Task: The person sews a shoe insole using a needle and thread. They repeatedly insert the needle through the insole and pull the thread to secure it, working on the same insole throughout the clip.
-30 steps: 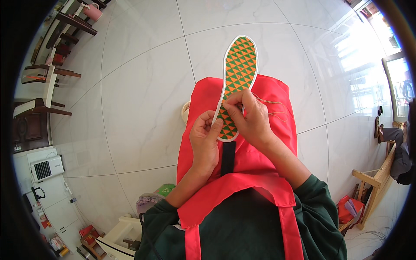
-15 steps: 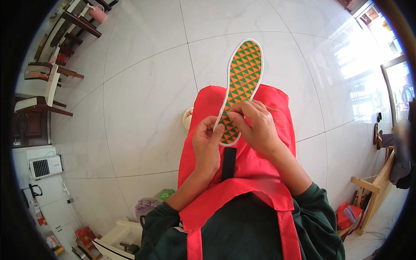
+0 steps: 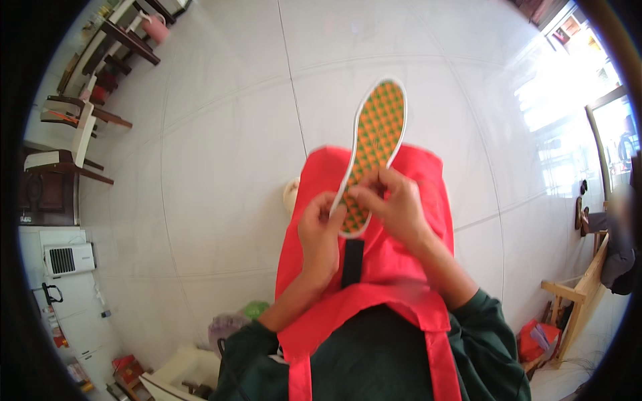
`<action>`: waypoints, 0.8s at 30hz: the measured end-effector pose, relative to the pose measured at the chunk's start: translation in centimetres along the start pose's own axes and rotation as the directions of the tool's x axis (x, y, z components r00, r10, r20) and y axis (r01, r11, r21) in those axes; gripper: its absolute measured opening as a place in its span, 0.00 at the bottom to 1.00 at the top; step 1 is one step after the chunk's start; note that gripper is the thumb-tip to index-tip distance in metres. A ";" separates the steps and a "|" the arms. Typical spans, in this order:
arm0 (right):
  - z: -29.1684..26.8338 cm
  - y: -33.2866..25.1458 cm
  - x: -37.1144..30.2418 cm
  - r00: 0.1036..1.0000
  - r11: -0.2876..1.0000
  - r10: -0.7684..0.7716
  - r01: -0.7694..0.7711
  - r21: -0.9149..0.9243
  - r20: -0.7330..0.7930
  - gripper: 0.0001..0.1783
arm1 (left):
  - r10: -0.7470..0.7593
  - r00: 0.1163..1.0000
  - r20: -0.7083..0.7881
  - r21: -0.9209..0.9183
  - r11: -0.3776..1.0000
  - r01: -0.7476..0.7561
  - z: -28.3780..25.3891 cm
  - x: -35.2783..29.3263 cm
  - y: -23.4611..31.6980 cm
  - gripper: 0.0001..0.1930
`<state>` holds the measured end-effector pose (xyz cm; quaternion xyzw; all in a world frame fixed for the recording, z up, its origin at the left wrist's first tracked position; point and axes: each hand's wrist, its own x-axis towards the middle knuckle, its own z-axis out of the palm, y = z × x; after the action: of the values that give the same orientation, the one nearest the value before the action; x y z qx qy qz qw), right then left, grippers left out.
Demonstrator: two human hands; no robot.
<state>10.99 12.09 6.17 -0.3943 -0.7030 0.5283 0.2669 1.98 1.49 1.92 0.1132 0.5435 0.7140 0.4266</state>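
A shoe insole [image 3: 378, 130] with a green and orange triangle pattern and a white edge is held above my lap, its wide toe end pointing away from me. My left hand [image 3: 321, 224] grips its heel end at the left edge, thumb on top. My right hand [image 3: 394, 204] is closed in a pinch over the insole's lower middle. Whatever sits between those fingertips is too small and blurred to make out. Under both hands a red apron [image 3: 424, 197] covers my lap, with a black strip [image 3: 352, 262] just below the heel.
Dark-framed chairs [image 3: 83, 137] and a pink watering can [image 3: 154, 28] stand at the far left. A white appliance [image 3: 69, 258] is at the left. On the right are a wooden bench [image 3: 582, 301] and a red bag [image 3: 537, 341]. Pale tiles [image 3: 227, 147] surround me.
The insole and both hands sit slightly lower in the picture, and the view is blurred. The thin thread seen beside my right hand before no longer shows. Both hands keep their places on the insole.
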 end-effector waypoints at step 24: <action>-6.6 0.0 -1.7 0.795 0.839 0.251 -0.463 0.286 0.552 0.09 | 0.208 0.794 0.572 0.081 0.948 -0.307 -1.6 1.4 0.8 0.08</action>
<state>17.14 14.16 8.17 -0.3099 -0.5321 0.7865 0.0473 -0.29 1.38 1.56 0.4247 0.4337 0.6527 0.4533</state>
